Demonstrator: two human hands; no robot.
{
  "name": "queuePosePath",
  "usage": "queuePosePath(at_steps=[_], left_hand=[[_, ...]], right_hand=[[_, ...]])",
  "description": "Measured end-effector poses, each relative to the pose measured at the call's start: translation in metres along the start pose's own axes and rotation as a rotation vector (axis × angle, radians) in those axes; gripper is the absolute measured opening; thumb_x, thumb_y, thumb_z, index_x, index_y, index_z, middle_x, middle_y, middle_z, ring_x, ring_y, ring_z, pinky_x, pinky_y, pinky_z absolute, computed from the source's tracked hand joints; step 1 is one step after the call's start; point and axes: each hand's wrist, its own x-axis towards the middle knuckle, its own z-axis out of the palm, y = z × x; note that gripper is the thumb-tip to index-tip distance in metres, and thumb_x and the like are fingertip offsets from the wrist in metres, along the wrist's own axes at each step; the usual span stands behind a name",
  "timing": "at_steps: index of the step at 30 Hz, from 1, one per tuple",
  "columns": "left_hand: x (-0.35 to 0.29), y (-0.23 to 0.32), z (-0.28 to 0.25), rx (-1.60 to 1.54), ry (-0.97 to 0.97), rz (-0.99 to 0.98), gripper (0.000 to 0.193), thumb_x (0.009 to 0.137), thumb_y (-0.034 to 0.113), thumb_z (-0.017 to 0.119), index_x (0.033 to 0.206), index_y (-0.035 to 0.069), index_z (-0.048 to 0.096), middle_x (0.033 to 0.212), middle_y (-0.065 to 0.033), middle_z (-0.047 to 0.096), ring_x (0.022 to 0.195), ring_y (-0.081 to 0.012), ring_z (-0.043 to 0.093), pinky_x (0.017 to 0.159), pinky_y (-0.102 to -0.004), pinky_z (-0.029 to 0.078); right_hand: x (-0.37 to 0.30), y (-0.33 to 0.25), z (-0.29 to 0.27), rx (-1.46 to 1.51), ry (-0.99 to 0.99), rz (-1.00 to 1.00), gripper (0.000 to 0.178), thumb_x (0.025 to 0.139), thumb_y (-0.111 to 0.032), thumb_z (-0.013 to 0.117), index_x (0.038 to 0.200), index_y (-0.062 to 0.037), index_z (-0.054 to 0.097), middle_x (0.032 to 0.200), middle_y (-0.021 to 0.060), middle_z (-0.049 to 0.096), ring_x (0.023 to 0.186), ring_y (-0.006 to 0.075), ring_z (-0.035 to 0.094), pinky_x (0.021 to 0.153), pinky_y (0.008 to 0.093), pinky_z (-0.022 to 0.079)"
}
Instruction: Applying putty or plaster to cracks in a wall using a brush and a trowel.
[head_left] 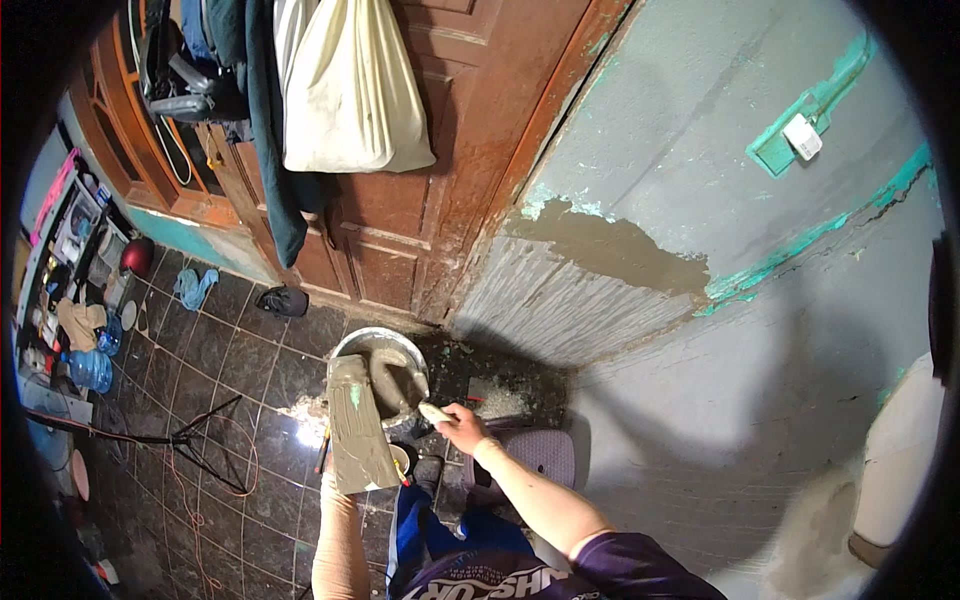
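Note:
My left hand [329, 472] is beneath a long mortar-smeared board [362, 430], which it holds up beside the bucket; most of its fingers are hidden by the board. In my right hand [463, 430] is the pale handle of a trowel [434, 412], gripped at the bucket's right side. The trowel's blade cannot be made out clearly. Grey wet mortar [392, 375] lies inside the round bucket [420, 352], which stands on the floor in front of me.
A purple plastic stool [545, 455] stands by my right forearm. Ahead, a brown wooden door [400, 230] carries a hanging cream bag [355, 100]. Fresh mortar [620, 250] patches the grey wall. On the left are a black tripod stand [190, 432], cables and a cluttered shelf [60, 230].

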Motion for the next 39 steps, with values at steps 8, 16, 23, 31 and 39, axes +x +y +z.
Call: queuePosePath(at_steps=[8,16,23,31,39], left_hand=[[-0.022,0.017,0.098,-0.007,0.114,0.045,0.036,0.089,0.028,0.050,0.115,0.004,0.053,0.102,-0.0114,0.061,0.089,-0.0260,0.061,0.078,-0.0377,0.051],[0.001,-0.026,0.131,0.124,0.141,0.062,0.035,0.090,0.028,0.045,0.113,0.003,0.054,0.097,-0.0114,0.062,0.084,-0.0261,0.061,0.073,-0.0372,0.051],[0.025,-0.103,0.135,0.078,0.195,0.074,0.030,0.088,0.021,0.049,0.110,0.002,0.057,0.098,-0.0114,0.063,0.083,-0.0250,0.062,0.074,-0.0352,0.051],[0.106,-0.185,0.261,-0.140,0.113,0.110,0.029,0.090,0.018,0.043,0.108,0.002,0.059,0.098,-0.0103,0.064,0.087,-0.0262,0.061,0.080,-0.0392,0.049],[0.240,-0.248,0.366,-0.399,0.082,0.242,0.028,0.093,0.015,0.040,0.110,0.003,0.057,0.100,-0.0098,0.062,0.090,-0.0255,0.059,0.083,-0.0382,0.048]], right_hand=[[0.041,-0.023,-0.004,0.706,-0.334,0.714,0.051,0.084,-0.056,0.053,0.114,-0.0147,0.051,0.085,0.0058,0.059,0.058,0.0142,0.058,0.049,0.0281,0.048],[-0.063,0.097,-0.204,0.770,0.058,0.631,0.044,0.085,-0.034,0.060,0.121,-0.0117,0.046,0.098,0.0192,0.062,0.066,0.0250,0.065,0.057,0.0355,0.055],[-0.186,0.138,-0.382,0.724,0.517,0.498,0.033,0.087,-0.026,0.056,0.116,-0.0101,0.051,0.092,0.0159,0.062,0.071,0.0255,0.060,0.060,0.0378,0.051],[-0.241,0.058,-0.499,0.305,0.723,0.112,0.030,0.085,-0.014,0.057,0.114,-0.0029,0.056,0.094,0.0083,0.060,0.078,0.0156,0.059,0.060,0.0279,0.051],[-0.252,-0.030,-0.554,-0.167,0.812,-0.037,0.025,0.088,-0.014,0.053,0.108,0.0005,0.057,0.093,0.0057,0.058,0.081,0.0128,0.057,0.063,0.0253,0.049]])
